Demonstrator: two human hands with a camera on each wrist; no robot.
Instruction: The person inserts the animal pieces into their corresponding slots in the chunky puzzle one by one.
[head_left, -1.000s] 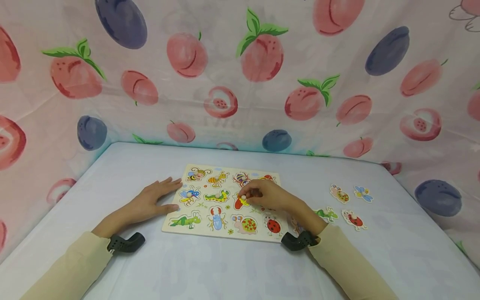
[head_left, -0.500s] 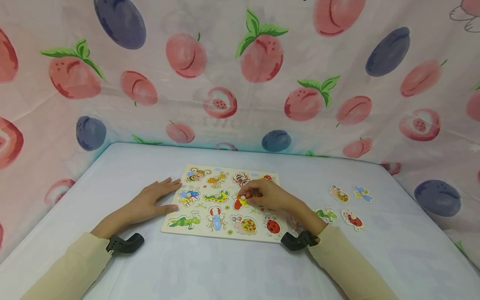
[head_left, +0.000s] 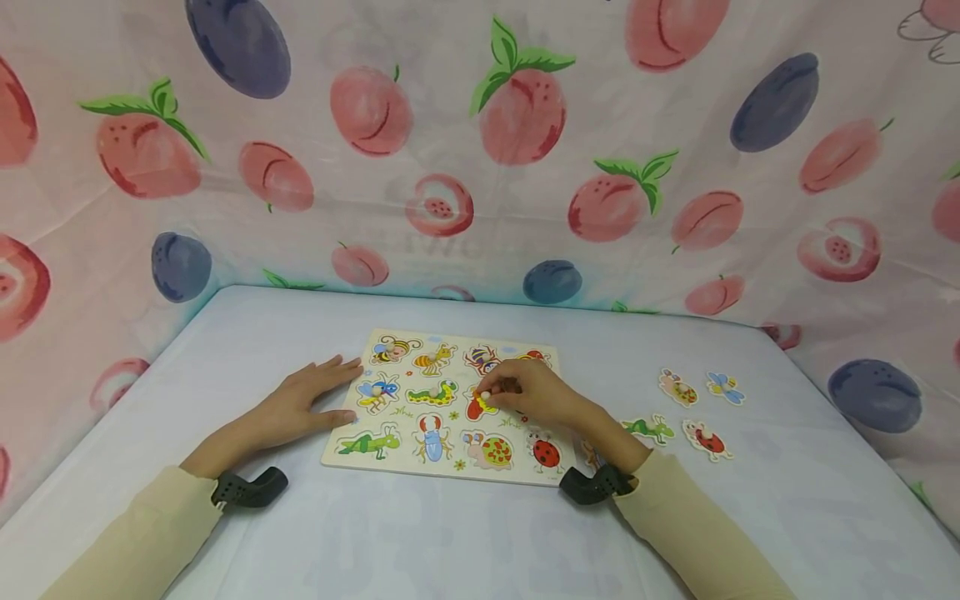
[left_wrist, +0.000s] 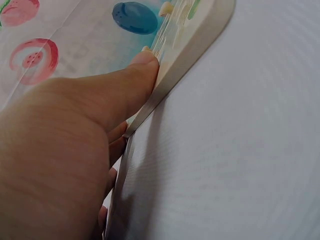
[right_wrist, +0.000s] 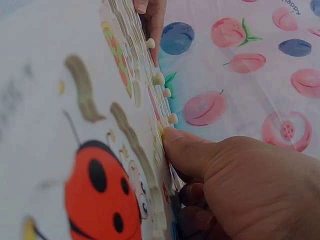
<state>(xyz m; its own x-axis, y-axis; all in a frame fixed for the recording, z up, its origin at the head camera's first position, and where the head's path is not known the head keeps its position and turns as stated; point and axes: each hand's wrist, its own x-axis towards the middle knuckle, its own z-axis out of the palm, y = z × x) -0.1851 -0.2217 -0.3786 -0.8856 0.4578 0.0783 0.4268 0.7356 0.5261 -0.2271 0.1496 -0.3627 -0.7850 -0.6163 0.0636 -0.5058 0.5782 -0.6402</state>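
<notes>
A wooden peg puzzle board (head_left: 416,457) lies flat on the table, printed with insects. My left hand (head_left: 303,400) rests at its left edge with fingers spread, the thumb touching the rim in the left wrist view. My right hand (head_left: 536,390) pinches a red-and-yellow winged insect puzzle piece (head_left: 476,409) near its knob, over the middle row; whether it sits fully in its recess I cannot tell. Knobbed pieces such as the bee (head_left: 393,350) and caterpillar (head_left: 432,393) sit in the board. The front-row pictures, including the ladybug (right_wrist: 102,185), are recesses without knobs.
Loose pieces lie right of the board: a snail (head_left: 679,389), a dragonfly (head_left: 726,388), a grasshopper (head_left: 652,429) and a ladybug (head_left: 707,440). Another piece (head_left: 591,455) is partly hidden by the right wrist. A fruit-print curtain (head_left: 480,208) stands behind the table.
Both hands stay almost in place. The right fingers shift only slightly at the red-and-yellow insect piece.
</notes>
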